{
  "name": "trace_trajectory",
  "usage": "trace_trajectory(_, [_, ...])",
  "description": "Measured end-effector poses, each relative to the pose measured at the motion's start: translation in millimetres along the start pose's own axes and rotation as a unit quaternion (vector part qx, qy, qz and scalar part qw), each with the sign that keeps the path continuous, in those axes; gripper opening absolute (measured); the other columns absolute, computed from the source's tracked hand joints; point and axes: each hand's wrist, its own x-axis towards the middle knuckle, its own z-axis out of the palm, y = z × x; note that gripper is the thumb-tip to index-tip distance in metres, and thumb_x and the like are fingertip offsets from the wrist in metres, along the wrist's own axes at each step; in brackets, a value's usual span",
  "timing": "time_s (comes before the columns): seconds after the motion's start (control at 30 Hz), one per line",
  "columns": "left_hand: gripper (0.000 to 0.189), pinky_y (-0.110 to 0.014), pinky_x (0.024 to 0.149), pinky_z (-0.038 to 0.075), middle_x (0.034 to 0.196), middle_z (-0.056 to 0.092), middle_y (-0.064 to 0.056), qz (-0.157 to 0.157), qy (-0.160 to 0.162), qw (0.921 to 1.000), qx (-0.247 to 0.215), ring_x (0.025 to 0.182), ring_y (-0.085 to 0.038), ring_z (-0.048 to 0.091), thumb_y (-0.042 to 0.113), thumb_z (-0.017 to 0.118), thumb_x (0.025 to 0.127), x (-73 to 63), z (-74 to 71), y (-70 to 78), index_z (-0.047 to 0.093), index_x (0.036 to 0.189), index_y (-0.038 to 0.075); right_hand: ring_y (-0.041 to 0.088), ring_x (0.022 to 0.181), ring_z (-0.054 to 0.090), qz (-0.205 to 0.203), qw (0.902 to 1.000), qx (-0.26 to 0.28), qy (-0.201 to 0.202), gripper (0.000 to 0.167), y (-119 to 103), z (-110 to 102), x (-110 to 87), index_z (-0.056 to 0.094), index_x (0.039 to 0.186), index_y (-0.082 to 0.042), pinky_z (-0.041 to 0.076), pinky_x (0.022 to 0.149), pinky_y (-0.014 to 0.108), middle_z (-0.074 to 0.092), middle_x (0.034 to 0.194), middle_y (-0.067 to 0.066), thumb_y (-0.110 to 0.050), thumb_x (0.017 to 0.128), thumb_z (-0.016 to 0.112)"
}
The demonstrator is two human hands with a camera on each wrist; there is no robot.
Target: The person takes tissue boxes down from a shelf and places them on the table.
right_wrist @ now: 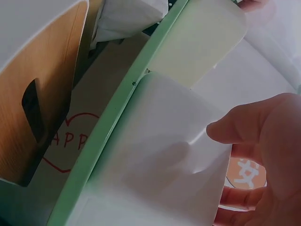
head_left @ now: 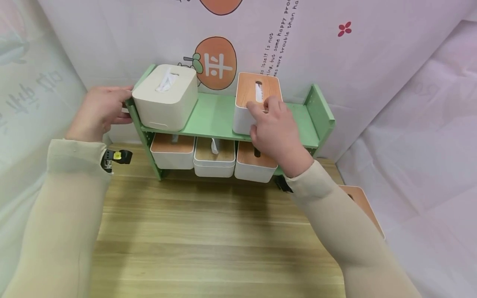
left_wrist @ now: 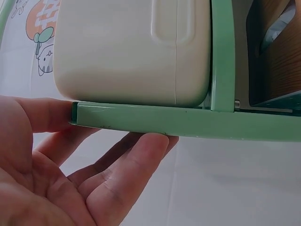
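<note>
A green two-tier shelf point(head_left: 216, 116) stands against the back sheet. My left hand point(head_left: 102, 109) is at its left end; in the left wrist view, the fingers touch the edge and outer face of the green side panel point(left_wrist: 188, 122). Beside that panel, a cream tissue box point(head_left: 164, 103) sits on the upper tier. My right hand point(head_left: 277, 128) holds a white tissue box with a wood-look lid point(head_left: 247, 89) on the same tier, fingers over the lid. The right wrist view has the thumb point(right_wrist: 225, 127) against its white wall.
On the lower tier, three white tissue boxes point(head_left: 173, 159) with wood-look lids stand in a row. Another wood-look lid point(head_left: 363, 207) shows at the right, partly behind my sleeve. Printed sheets point(head_left: 328, 62) hang around the wood-grain table point(head_left: 208, 240).
</note>
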Motion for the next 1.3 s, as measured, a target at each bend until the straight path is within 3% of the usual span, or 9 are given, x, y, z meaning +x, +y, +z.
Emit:
trace_trajectory(0.13, [0.049, -0.029, 0.073, 0.059, 0.157, 0.035, -0.007, 0.002, -0.001, 1.0000, 0.000, 0.078, -0.009, 0.069, 0.036, 0.049, 0.105, -0.5, -0.2, 0.0, 0.042, 0.151, 0.022, 0.039, 0.084, 0.048, -0.012, 0.9999, -0.011, 0.002, 0.044, -2.4, -4.8, -6.2, 0.056, 0.130, -0.009, 0.045, 0.075, 0.049, 0.049, 0.106, 0.026, -0.010, 0.086, 0.059])
trace_trajectory(0.27, [0.049, -0.029, 0.074, 0.059, 0.157, 0.036, -0.007, 0.007, 0.000, 1.0000, -0.004, 0.080, -0.010, 0.069, 0.035, 0.049, 0.105, -0.7, 0.7, 0.3, 0.043, 0.151, 0.019, 0.040, 0.085, 0.050, 0.003, 0.9999, -0.010, -0.004, 0.046, -6.6, -10.1, -10.2, 0.056, 0.131, -0.011, 0.046, 0.073, 0.050, 0.051, 0.109, 0.027, -0.012, 0.086, 0.061])
trace_trajectory(0.37, [0.049, -0.029, 0.075, 0.059, 0.157, 0.035, -0.008, 0.007, 0.003, 1.0000, 0.000, 0.081, -0.010, 0.069, 0.035, 0.048, 0.105, -0.8, 1.2, 0.1, 0.043, 0.151, 0.020, 0.044, 0.100, 0.052, 0.017, 0.9993, -0.014, -0.029, 0.052, -10.1, -11.1, -9.2, 0.053, 0.139, -0.018, 0.046, 0.083, 0.054, 0.049, 0.122, 0.029, -0.018, 0.088, 0.061])
trace_trajectory(0.5, [0.049, -0.029, 0.075, 0.059, 0.157, 0.035, -0.008, 0.007, 0.005, 1.0000, 0.000, 0.081, -0.010, 0.069, 0.035, 0.049, 0.105, 0.0, 1.2, 0.0, 0.043, 0.151, 0.019, 0.046, 0.122, 0.044, 0.013, 0.9980, -0.024, -0.057, 0.057, -12.2, -9.9, -8.5, 0.047, 0.146, -0.022, 0.036, 0.102, 0.058, 0.045, 0.131, 0.031, -0.022, 0.091, 0.061])
trace_trajectory(0.7, [0.048, -0.029, 0.074, 0.059, 0.157, 0.034, -0.007, 0.008, 0.000, 1.0000, -0.001, 0.080, -0.010, 0.069, 0.035, 0.048, 0.105, 0.1, 1.1, 0.3, 0.043, 0.151, 0.020, 0.046, 0.119, 0.045, -0.010, 0.9989, -0.021, -0.040, 0.055, -10.5, -14.3, -16.9, 0.048, 0.143, -0.017, 0.036, 0.103, 0.057, 0.048, 0.125, 0.033, -0.018, 0.090, 0.062])
trace_trajectory(0.8, [0.048, -0.029, 0.074, 0.059, 0.158, 0.033, -0.007, 0.007, -0.001, 1.0000, -0.003, 0.080, -0.009, 0.069, 0.036, 0.048, 0.105, 0.2, -0.2, -0.5, 0.043, 0.151, 0.021, 0.047, 0.118, 0.046, 0.000, 0.9992, -0.020, -0.035, 0.054, -12.6, -17.3, -21.4, 0.051, 0.141, -0.018, 0.037, 0.102, 0.058, 0.049, 0.124, 0.034, -0.017, 0.089, 0.063])
trace_trajectory(1.07, [0.049, -0.028, 0.075, 0.059, 0.158, 0.033, -0.004, 0.006, 0.001, 1.0000, -0.001, 0.079, -0.009, 0.069, 0.038, 0.047, 0.105, -0.9, -3.9, -3.4, 0.042, 0.151, 0.023, 0.056, 0.132, 0.028, 0.071, 0.9892, -0.035, -0.124, 0.062, -23.4, -20.8, -17.2, 0.035, 0.153, -0.032, 0.021, 0.109, 0.067, 0.031, 0.142, 0.038, -0.033, 0.095, 0.059])
trace_trajectory(1.3, [0.049, -0.028, 0.075, 0.059, 0.159, 0.031, -0.001, 0.007, -0.001, 1.0000, 0.001, 0.079, -0.010, 0.069, 0.037, 0.046, 0.106, -0.9, 0.8, -1.9, 0.042, 0.151, 0.019, 0.058, 0.134, 0.026, 0.085, 0.9849, -0.028, -0.148, 0.060, -12.9, -25.4, -25.3, 0.035, 0.153, -0.031, 0.019, 0.110, 0.068, 0.030, 0.143, 0.041, -0.030, 0.097, 0.055])
